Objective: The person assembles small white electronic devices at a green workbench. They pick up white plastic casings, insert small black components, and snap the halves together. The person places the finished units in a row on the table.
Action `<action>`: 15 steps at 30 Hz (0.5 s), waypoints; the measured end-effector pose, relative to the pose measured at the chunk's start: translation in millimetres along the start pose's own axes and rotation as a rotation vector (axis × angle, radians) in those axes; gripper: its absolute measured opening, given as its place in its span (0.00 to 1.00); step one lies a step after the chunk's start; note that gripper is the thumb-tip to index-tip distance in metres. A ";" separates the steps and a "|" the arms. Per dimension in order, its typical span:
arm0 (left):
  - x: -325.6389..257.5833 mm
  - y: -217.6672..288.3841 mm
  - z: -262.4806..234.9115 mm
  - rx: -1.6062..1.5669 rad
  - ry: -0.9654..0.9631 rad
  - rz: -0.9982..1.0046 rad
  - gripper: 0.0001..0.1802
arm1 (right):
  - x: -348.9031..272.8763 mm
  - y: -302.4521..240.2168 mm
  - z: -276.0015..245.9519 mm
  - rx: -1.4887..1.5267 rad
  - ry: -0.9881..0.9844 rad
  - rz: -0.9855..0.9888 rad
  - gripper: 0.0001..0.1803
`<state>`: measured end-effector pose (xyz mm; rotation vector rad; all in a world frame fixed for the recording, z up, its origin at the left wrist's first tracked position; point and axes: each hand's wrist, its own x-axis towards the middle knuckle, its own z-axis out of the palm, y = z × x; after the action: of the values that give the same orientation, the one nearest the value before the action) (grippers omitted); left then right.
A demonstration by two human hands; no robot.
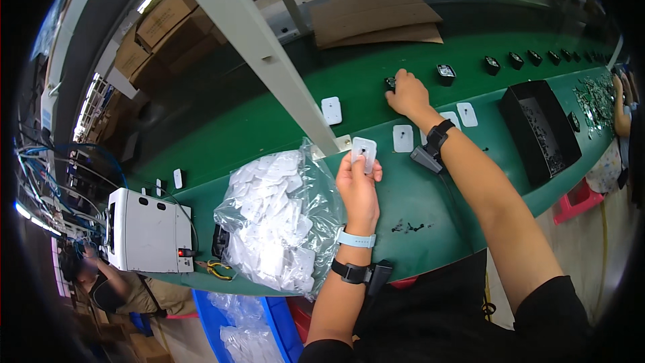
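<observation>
My left hand [358, 191] is closed on a white plastic cover [364, 147], a rounded rectangle with a dark spot in its middle, held upright above the green table. Farther off and to the right, my right hand [411, 99] has its fingers around a small black part [390, 84], mostly hidden by the fingers. Just right of that hand sits a black square housing [445, 74] with a pale top. Similar white covers lie close by: one cover [403, 138] below my right wrist, another cover [467, 114] beyond the forearm, and a third cover [331, 111] past the post.
A clear bag [269, 215] of white covers lies left of my left hand, near yellow-handled pliers [218, 269] and a white machine [151, 232]. A metal post [262, 57] rises ahead. Right stand a black bin [543, 134] and a row of black housings [516, 60]. Other people sit at both sides.
</observation>
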<state>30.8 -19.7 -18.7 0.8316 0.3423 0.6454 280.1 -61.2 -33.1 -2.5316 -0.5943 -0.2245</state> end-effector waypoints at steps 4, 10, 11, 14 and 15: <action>-0.5 6.3 -9.3 -0.031 0.002 -0.041 0.09 | -11.1 -17.6 -28.0 0.462 -0.062 -0.201 0.23; -2.0 8.3 -10.7 -0.141 -0.075 -0.152 0.13 | -91.8 -6.4 -115.9 1.163 -0.491 -0.291 0.21; -1.7 8.1 -11.7 -0.171 -0.070 -0.174 0.14 | -99.9 -0.5 -124.5 1.194 -0.655 -0.228 0.23; -0.6 8.3 -13.3 -0.218 -0.066 -0.235 0.17 | -118.1 17.2 -124.6 1.269 -0.790 -0.151 0.24; 0.2 6.5 -11.9 -0.211 -0.072 -0.261 0.18 | -120.2 23.4 -121.2 1.264 -0.787 -0.162 0.24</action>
<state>22.3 -9.5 -21.2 0.5943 0.3050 0.3987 179.0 -187.3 26.6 -1.2476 -0.8454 0.8675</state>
